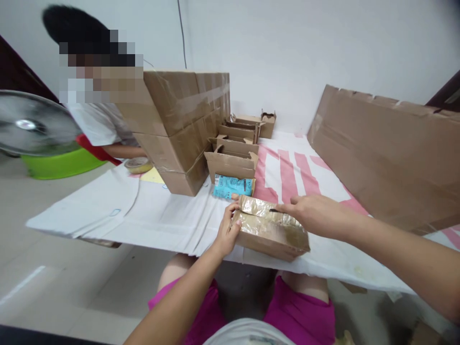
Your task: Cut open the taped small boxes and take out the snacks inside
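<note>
A small cardboard box (268, 235) with shiny clear tape over its top lies near the table's front edge. My left hand (228, 230) grips its left end, thumb on top and fingers around the side. Over the box's top, my right hand (311, 213) is closed on a small dark tool (274, 210), whose tip is at the taped seam. Most of that tool is hidden in my fingers, so its exact kind is unclear. Just behind the box lies a light-blue printed packet (233, 186).
Taped cartons (183, 105) are stacked at the left, with a row of open boxes (232, 158) beside them. A large cardboard sheet (388, 153) stands at the right. A tape roll (138, 165) sits near a seated person (104, 120); a fan (32, 124) stands farther left.
</note>
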`<move>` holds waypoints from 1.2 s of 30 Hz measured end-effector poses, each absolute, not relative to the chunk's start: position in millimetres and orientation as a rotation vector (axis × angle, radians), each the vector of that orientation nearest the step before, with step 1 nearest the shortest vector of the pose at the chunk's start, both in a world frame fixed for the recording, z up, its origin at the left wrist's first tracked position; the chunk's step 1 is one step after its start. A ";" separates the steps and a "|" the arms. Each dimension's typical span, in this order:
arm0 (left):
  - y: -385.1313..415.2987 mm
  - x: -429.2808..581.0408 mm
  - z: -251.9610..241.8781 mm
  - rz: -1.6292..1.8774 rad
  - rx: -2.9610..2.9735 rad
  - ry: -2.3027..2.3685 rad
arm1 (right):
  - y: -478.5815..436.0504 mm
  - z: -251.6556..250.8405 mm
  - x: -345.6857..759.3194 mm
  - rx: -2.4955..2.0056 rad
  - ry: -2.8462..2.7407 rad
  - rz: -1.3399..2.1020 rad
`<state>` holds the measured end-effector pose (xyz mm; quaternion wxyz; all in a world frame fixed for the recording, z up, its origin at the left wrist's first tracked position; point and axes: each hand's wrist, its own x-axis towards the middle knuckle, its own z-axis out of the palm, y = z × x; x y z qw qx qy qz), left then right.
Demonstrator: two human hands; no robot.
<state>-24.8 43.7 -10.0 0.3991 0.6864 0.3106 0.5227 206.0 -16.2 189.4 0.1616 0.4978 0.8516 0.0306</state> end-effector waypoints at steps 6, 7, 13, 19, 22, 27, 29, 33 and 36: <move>43.7 -25.4 -9.3 1.331 1.730 0.777 | 0.2 169.4 194.0 1.362 2.512 0.057; 43.4 -25.7 -9.2 1.329 1.734 0.781 | 1.6 165.1 193.2 1.357 2.523 0.033; 43.2 -26.2 -10.7 1.319 1.740 0.799 | 1.3 162.3 200.7 1.350 2.512 -0.105; 44.3 -24.2 -11.0 1.327 1.721 0.801 | -0.9 159.9 201.0 1.347 2.551 -0.025; 43.6 -24.6 -10.3 1.318 1.737 0.808 | -3.2 157.6 201.9 1.350 2.558 -0.012; 43.1 -25.1 -9.0 1.327 1.741 0.827 | -4.5 158.8 205.0 1.359 2.552 -0.042; 43.0 -25.0 -8.2 1.322 1.737 0.831 | -4.5 159.6 205.2 1.354 2.555 -0.052; 42.6 -25.0 -7.0 1.311 1.738 0.800 | -6.0 162.1 204.5 1.368 2.540 -0.046; 42.4 -25.2 -6.9 1.326 1.742 0.800 | -6.8 162.3 203.9 1.361 2.537 -0.026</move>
